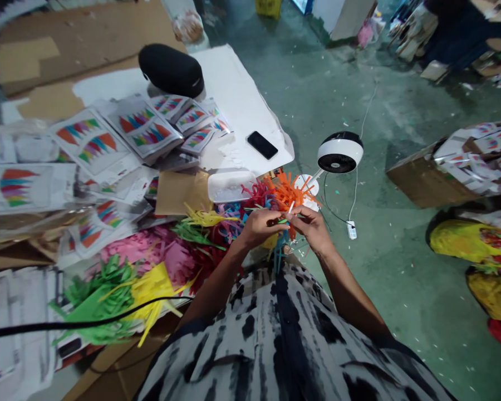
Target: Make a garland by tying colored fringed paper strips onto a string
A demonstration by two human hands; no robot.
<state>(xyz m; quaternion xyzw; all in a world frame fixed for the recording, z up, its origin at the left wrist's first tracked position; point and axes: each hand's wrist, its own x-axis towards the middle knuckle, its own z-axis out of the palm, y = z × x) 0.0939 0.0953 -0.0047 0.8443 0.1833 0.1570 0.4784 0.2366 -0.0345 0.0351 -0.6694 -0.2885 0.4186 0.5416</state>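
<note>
My left hand (261,227) and my right hand (312,227) meet in front of my body, fingers pinched close together. A small white strip (291,208) sticks up at the fingertips of my right hand. A bit of green (283,221) shows by the left fingertips; the rest of what they hold is hidden. Blue fringed paper (279,249) hangs below, and I cannot tell whether it is held. Just beyond my hands lie an orange fringed paper tassel (290,189) and red fringed paper (254,194). Yellow fringed paper (206,217) is to the left.
Left on the table (250,106) are a white tray (229,186), phone (262,145), black speaker (171,69), printed packets (140,128) and green paper tassels (102,295). A white fan (340,153) stands to the right; its cable runs to a power strip (351,230). A carton (434,172) sits farther right.
</note>
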